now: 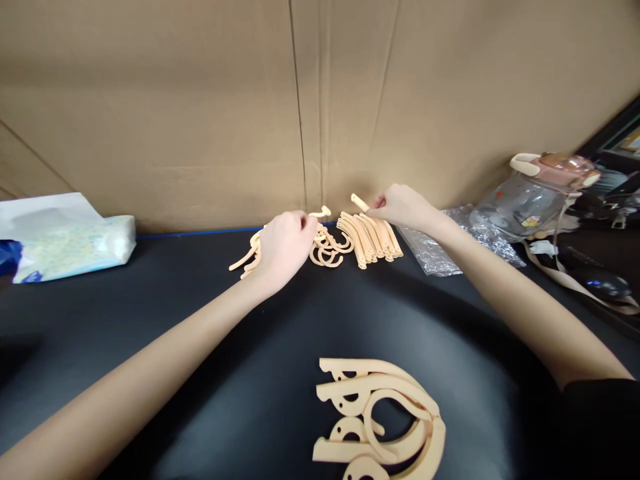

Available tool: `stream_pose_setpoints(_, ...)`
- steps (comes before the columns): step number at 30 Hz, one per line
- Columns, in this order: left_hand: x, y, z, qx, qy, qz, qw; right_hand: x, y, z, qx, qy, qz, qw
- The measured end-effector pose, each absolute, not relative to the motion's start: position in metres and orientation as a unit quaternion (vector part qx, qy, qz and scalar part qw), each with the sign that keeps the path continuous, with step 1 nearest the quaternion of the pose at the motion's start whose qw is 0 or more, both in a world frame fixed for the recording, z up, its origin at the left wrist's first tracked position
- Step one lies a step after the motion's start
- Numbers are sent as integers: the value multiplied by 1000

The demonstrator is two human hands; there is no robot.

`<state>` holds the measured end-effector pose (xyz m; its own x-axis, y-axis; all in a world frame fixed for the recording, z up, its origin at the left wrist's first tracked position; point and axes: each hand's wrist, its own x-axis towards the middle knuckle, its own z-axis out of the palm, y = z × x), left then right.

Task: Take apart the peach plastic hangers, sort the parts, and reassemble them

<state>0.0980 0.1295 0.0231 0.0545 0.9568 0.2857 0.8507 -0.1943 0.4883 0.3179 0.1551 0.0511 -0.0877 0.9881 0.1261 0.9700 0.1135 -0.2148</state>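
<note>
My left hand (286, 245) reaches to the back of the black table (150, 320) and pinches a thin curved beige plastic piece (320, 213) above a loose heap of beige hooks (327, 250). My right hand (400, 205) is closed on one straight beige stick (359, 202), lifted just over a neat row of similar sticks (370, 239). Near the front edge lies a stack of larger curved beige parts (385, 417), untouched.
A cardboard wall (300, 100) closes off the back. A white bag of tissues (65, 240) lies at the left. A crumpled clear plastic bag (450, 247), a clear water bottle with a pink lid (535, 197) and a strap (575, 283) sit at the right.
</note>
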Motion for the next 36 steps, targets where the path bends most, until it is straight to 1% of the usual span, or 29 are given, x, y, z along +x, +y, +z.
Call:
stream_pose_setpoints(2, 99, 134, 25, 709, 622, 296, 153, 320, 154, 59, -653, -740, 50, 156)
stream_pose_setpoints(5, 98, 140, 24, 697, 614, 299, 221, 322, 153, 70, -621, -741, 87, 240)
stream_pose_setpoints(8, 96, 142, 18, 689, 618, 290, 242, 322, 150, 78, -571, -752, 109, 310)
stream_pose_setpoints(10, 94, 140, 14, 691, 623, 281, 236, 322, 146, 80, -542, -772, 94, 319)
stream_pose_setpoints(12, 93, 135, 12, 700, 625, 273, 212, 321, 140, 77, -519, -792, 58, 317)
stream_pose_setpoints(15, 93, 128, 13, 724, 621, 258, 152, 323, 131, 61, -498, -818, -48, 284)
stream_pose_setpoints(16, 93, 126, 14, 733, 619, 249, 134, 325, 129, 54, -492, -827, -88, 257)
stream_pose_setpoints(19, 96, 122, 17, 757, 609, 214, 102, 333, 123, 31, -467, -855, -180, 137)
stream_pose_setpoints(21, 97, 121, 16, 770, 601, 194, 87, 337, 121, 20, -443, -869, -203, 84)
stream_pose_setpoints(22, 98, 121, 15, 776, 598, 186, 77, 338, 120, 15, -436, -874, -204, 72)
stream_pose_setpoints(27, 99, 115, 14, 807, 566, 166, 4, 338, 120, 4, -443, -876, -174, 80)
stream_pose_setpoints(30, 96, 114, 11, 862, 480, 158, -37, 338, 121, 2, -452, -875, -137, 105)
stream_pose_setpoints(33, 94, 118, 2, 915, 376, 139, -53, 341, 123, 0, -450, -879, -92, 129)
stream_pose_setpoints(36, 94, 124, -9, 932, 332, 129, -62, 345, 122, 0, -452, -877, -60, 149)
